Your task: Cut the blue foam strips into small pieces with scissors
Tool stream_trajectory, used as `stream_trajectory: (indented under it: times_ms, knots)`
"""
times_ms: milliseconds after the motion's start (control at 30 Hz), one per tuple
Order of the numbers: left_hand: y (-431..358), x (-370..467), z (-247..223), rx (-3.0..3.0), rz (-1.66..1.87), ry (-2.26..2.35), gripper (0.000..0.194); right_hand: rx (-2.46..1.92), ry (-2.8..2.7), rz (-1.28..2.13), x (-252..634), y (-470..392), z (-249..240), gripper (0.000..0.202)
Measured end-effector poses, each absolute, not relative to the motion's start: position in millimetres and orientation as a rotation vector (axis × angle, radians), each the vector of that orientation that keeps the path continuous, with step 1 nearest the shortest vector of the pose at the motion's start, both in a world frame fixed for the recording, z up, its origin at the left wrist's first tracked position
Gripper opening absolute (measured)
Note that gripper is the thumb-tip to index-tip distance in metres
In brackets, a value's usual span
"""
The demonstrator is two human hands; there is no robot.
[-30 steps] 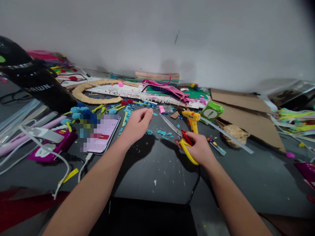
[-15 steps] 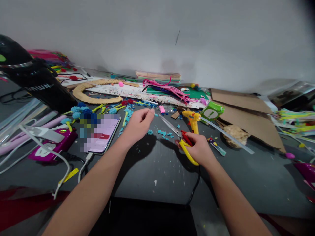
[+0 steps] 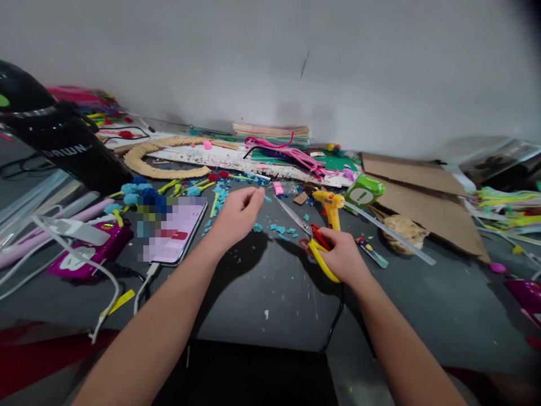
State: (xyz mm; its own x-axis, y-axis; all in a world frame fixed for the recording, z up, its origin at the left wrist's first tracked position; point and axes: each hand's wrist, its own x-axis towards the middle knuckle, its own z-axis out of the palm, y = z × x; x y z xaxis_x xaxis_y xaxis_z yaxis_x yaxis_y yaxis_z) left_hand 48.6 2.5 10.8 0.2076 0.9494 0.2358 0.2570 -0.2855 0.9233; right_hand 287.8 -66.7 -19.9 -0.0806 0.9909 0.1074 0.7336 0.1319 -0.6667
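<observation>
The right hand's (image 3: 343,256) grip is closed around yellow-and-red scissors (image 3: 310,237), blades slightly parted, above the dark table (image 3: 270,287). The left hand (image 3: 237,216) pinches something too small to tell at the blade tips, above scattered turquoise scraps (image 3: 281,230). "DAWN" marks a glossy black appliance (image 3: 51,135); a yellow glue gun (image 3: 332,206) stands nearby.

Yellow-handled scissors (image 3: 310,237) with red inner grips, gripped at the handles, silver blades slightly parted and pointing up-left. A tiny blue scrap (image 3: 262,192), pinched at the blade tips. More blue scraps (image 3: 282,230) lie scattered just left of the blades.
</observation>
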Motion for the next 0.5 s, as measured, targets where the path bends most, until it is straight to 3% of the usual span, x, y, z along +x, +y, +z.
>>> stream_trajectory:
  times_ms: [500]
  knots:
    - [1.6, 48.5, 11.7, 1.706, 1.136, 1.147, 0.045, -1.645, -1.871, 0.649, 287.5, -67.7, -20.5, 0.036]
